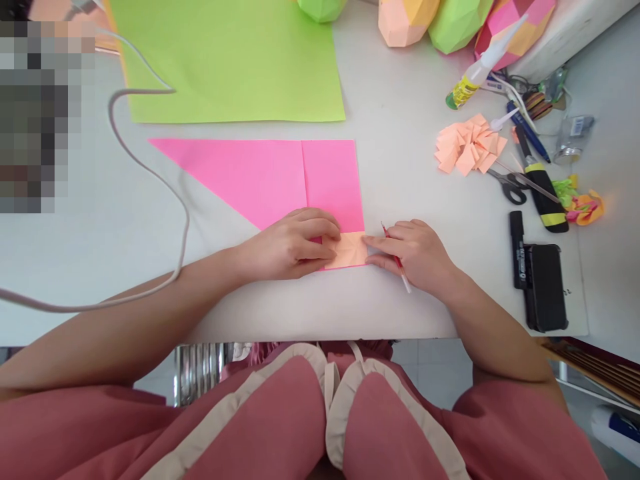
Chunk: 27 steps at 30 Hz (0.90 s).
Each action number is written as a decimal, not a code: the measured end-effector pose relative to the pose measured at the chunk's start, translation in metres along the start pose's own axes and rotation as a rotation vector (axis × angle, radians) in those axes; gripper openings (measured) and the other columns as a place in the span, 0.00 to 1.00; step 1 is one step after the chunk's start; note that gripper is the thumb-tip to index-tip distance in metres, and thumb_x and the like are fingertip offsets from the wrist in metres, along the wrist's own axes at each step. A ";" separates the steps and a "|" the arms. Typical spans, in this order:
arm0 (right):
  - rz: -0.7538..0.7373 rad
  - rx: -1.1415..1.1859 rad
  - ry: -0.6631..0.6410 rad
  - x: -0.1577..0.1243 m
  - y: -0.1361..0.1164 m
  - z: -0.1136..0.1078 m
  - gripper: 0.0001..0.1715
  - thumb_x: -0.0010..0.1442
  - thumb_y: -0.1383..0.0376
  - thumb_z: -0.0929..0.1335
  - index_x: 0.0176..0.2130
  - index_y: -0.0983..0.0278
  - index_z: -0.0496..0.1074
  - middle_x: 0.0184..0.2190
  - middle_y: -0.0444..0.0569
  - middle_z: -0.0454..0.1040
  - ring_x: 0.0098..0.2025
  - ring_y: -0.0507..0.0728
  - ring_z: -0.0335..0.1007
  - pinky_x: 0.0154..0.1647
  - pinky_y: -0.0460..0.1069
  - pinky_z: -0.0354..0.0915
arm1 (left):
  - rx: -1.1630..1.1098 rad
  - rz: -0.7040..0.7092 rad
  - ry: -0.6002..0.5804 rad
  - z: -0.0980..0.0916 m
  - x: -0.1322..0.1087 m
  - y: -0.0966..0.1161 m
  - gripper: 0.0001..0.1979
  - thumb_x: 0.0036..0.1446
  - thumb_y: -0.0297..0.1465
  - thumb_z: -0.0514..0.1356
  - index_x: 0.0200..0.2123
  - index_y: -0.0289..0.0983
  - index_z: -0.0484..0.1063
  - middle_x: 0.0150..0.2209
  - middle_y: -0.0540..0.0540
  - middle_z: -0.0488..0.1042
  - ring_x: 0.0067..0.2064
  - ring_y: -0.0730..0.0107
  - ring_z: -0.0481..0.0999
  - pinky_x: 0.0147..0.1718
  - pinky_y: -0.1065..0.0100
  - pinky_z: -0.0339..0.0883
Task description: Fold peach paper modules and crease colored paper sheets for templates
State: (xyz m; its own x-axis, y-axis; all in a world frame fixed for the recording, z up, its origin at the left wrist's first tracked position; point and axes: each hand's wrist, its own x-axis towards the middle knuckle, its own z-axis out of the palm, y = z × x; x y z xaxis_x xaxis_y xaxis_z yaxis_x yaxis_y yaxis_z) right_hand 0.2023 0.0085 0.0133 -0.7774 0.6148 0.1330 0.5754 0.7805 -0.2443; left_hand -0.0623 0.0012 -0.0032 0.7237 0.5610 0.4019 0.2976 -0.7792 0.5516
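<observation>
A small peach paper square [350,249] with faint creases lies on the lower right corner of a pink paper sheet [260,173], which tapers to a point on the left. My left hand [295,243] rests on both, its fingers apart and pressing the square's left side. At the square's right edge, the thumb and index fingertip of my right hand [415,253] touch the paper. A slim red pen refill [399,264] is held among that hand's fingers, its pale end pointing toward me.
A green sheet [235,67] lies farther back, crossed by a white cable [187,220] that also passes over my left forearm. On the right are folded peach pieces [470,145], a glue bottle [470,80], scissors [514,188], a cutter [545,200], a marker [518,250] and a black phone-like object [547,287].
</observation>
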 end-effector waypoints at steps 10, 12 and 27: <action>0.033 -0.010 -0.043 0.001 0.000 -0.001 0.19 0.64 0.54 0.66 0.46 0.62 0.78 0.23 0.46 0.69 0.28 0.52 0.61 0.31 0.48 0.52 | 0.017 0.022 -0.008 0.000 -0.001 -0.001 0.14 0.63 0.29 0.56 0.26 0.38 0.75 0.38 0.42 0.75 0.47 0.63 0.72 0.47 0.59 0.69; 0.035 -0.010 -0.048 0.001 0.001 -0.001 0.19 0.64 0.54 0.66 0.46 0.62 0.78 0.23 0.46 0.70 0.28 0.52 0.61 0.31 0.48 0.52 | 0.021 0.029 -0.004 0.000 -0.002 -0.001 0.14 0.63 0.29 0.56 0.25 0.38 0.75 0.38 0.42 0.75 0.47 0.63 0.72 0.47 0.59 0.69; 0.047 0.002 -0.063 0.000 -0.001 -0.002 0.19 0.64 0.53 0.66 0.46 0.62 0.77 0.24 0.46 0.69 0.29 0.53 0.61 0.32 0.48 0.51 | 0.028 0.043 0.015 0.000 -0.001 -0.001 0.13 0.62 0.27 0.57 0.25 0.38 0.75 0.38 0.42 0.76 0.47 0.63 0.73 0.46 0.59 0.70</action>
State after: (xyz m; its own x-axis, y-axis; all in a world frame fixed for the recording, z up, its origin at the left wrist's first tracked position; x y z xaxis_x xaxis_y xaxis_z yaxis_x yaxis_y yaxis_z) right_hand 0.2021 0.0083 0.0156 -0.7640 0.6423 0.0607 0.6113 0.7508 -0.2504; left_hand -0.0630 0.0009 -0.0042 0.7270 0.5308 0.4355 0.2838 -0.8099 0.5134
